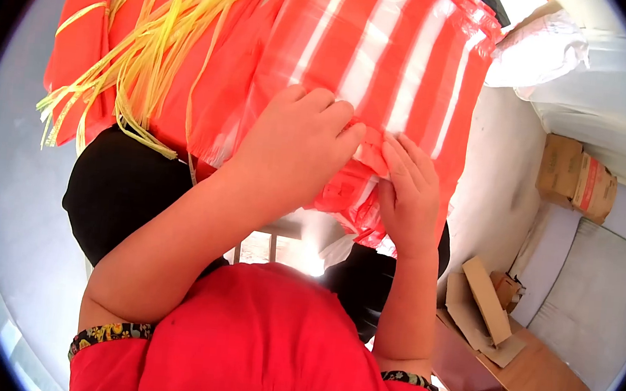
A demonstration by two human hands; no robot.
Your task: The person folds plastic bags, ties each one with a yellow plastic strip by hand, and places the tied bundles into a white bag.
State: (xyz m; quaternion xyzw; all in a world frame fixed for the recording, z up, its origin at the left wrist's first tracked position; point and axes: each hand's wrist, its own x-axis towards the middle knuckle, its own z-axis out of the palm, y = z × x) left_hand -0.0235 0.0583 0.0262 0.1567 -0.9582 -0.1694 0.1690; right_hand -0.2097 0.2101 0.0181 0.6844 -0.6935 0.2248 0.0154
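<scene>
Red-and-white striped plastic bags (386,45), thin and shiny, lie in a layered pile in front of me. My left hand (299,142) is closed over their near side, thumb and fingertips pinching gathered plastic. Close beside it, my right hand (409,189) is closed too, its fingers on the same crumpled bunch. The bunched edge hangs down between and below the hands. Parts of the fingertips are hidden by the hands and folds. To the left, a bundle of yellow plastic strips (158,48) spreads over a red folded plastic stack (80,48).
Cardboard boxes (559,171) stand by the wall at right. Below them, an opened carton (478,303) rests on a brown surface (546,380). A white sack (540,50) is at the upper right. My black-clothed knee (131,194) is under the stack.
</scene>
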